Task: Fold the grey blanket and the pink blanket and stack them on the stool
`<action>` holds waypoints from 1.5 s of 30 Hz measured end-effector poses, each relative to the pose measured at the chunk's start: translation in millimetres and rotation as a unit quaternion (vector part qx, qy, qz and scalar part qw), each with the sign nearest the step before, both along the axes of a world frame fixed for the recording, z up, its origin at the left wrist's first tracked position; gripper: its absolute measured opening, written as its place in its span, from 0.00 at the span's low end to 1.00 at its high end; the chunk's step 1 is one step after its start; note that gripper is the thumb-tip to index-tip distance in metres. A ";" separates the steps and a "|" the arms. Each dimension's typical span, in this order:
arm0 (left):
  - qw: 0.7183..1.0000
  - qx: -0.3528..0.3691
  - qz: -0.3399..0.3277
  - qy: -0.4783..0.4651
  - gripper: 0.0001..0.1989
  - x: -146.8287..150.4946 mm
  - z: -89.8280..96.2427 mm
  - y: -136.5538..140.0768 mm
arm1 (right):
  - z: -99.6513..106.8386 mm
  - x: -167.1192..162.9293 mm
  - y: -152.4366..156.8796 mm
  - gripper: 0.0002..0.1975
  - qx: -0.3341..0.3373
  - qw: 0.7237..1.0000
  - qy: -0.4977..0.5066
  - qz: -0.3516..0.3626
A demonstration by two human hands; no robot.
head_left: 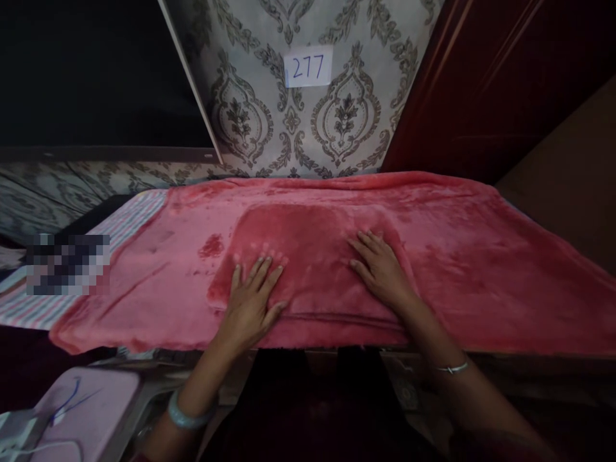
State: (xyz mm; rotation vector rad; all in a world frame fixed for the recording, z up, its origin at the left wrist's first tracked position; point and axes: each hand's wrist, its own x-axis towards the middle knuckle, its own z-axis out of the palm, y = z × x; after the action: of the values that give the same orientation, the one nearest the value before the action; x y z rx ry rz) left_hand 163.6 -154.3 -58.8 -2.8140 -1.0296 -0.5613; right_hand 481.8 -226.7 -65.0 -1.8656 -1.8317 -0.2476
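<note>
A folded piece of plush red fabric (pixel 308 263) lies flat, roughly rectangular, on a larger pink-red plush blanket (pixel 462 282). My left hand (pixel 250 301) rests palm down on the left front part of the folded fabric, fingers spread. Toward its right side lies my right hand (pixel 380 266), also palm down with the fingers apart. Neither hand grips anything. Faint finger-like marks show in the pile beside the left fingertips. The folded layers are visible along the front edge.
A striped cloth (pixel 129 221) shows under the blanket at the left. Behind hangs a dark screen (pixel 96 77), beside a wall card (pixel 308 66) reading 277. Dark red panelling (pixel 462 83) stands at the right. A pinkish stool-like surface (pixel 96 404) with a white cable is at lower left.
</note>
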 end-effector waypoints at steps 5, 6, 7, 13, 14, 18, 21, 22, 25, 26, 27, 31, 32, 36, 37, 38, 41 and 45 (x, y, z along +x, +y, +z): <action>1.000 0.019 -0.022 0.010 0.32 -50.6 -4.2 9.7 | -2.0 4.1 -66.9 0.26 0.000 0.997 0.008 0.082; 1.000 0.018 -0.013 0.008 0.31 -58.5 -5.5 13.3 | -5.5 4.8 -79.8 0.28 -0.008 0.996 -0.001 0.087; 1.000 0.017 -0.006 0.005 0.31 -64.8 -6.7 17.2 | -9.8 5.9 -90.7 0.30 -0.012 0.996 -0.009 0.087; 1.000 0.009 -0.008 -0.016 0.32 -73.6 -9.2 31.2 | -34.6 14.5 -109.8 0.39 0.044 0.996 0.005 0.077; 1.000 0.009 -0.006 -0.020 0.32 -73.0 -9.0 31.1 | -36.6 14.4 -108.5 0.40 0.050 0.996 0.008 0.074; 0.998 0.022 0.017 -0.049 0.30 -72.7 -8.1 28.5 | -39.2 9.9 -103.5 0.44 0.061 0.996 0.015 0.055; 0.996 0.048 0.022 -0.077 0.26 -74.2 -9.2 28.6 | -39.5 7.5 -103.0 0.45 0.081 0.996 0.020 0.036; 0.995 0.055 0.019 -0.086 0.25 -74.7 -10.1 29.3 | -39.7 7.4 -103.2 0.45 0.085 0.996 0.021 0.030; 0.990 0.053 0.033 -0.124 0.26 -76.6 -13.8 31.3 | -39.9 9.2 -104.9 0.45 0.088 0.996 0.024 0.024; 0.988 0.041 0.048 -0.139 0.27 -77.5 -14.9 31.6 | -39.9 9.9 -105.7 0.45 0.086 0.996 0.026 0.022; 0.985 0.023 0.065 -0.155 0.28 -78.6 -15.7 31.6 | -39.8 10.3 -106.6 0.44 0.083 0.996 0.030 0.017; 0.964 -0.085 0.128 -0.218 0.31 -81.8 -11.7 28.3 | -38.1 8.1 -111.5 0.40 0.055 0.995 0.074 -0.027; 0.956 -0.114 0.146 -0.228 0.31 -81.5 -8.6 26.9 | -37.1 6.7 -112.8 0.39 0.047 0.995 0.086 -0.036; 0.917 -0.210 0.191 -0.280 0.35 -75.6 7.1 21.8 | -30.7 2.3 -116.5 0.36 0.052 0.990 0.118 -0.061; 0.902 -0.238 0.189 -0.307 0.36 -74.0 10.5 20.8 | -28.9 2.1 -117.0 0.35 0.056 0.989 0.124 -0.065; 0.882 -0.274 0.183 -0.338 0.38 -72.8 13.1 19.7 | -27.3 2.4 -117.3 0.34 0.059 0.987 0.131 -0.068; 0.775 -0.438 0.147 -0.432 0.47 -72.5 17.5 16.6 | -24.0 4.2 -116.7 0.32 0.063 0.983 0.159 -0.073; 0.568 -0.592 0.078 -0.567 0.43 -75.0 23.6 15.4 | -20.9 1.2 -115.6 0.30 0.077 0.963 0.248 -0.069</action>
State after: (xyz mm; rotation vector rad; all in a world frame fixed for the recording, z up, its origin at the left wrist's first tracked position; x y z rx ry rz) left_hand 88.5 -138.9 -35.2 -2.7418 -2.6029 -2.7622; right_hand 483.0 -342.3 -86.0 -1.7516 -1.3091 0.0324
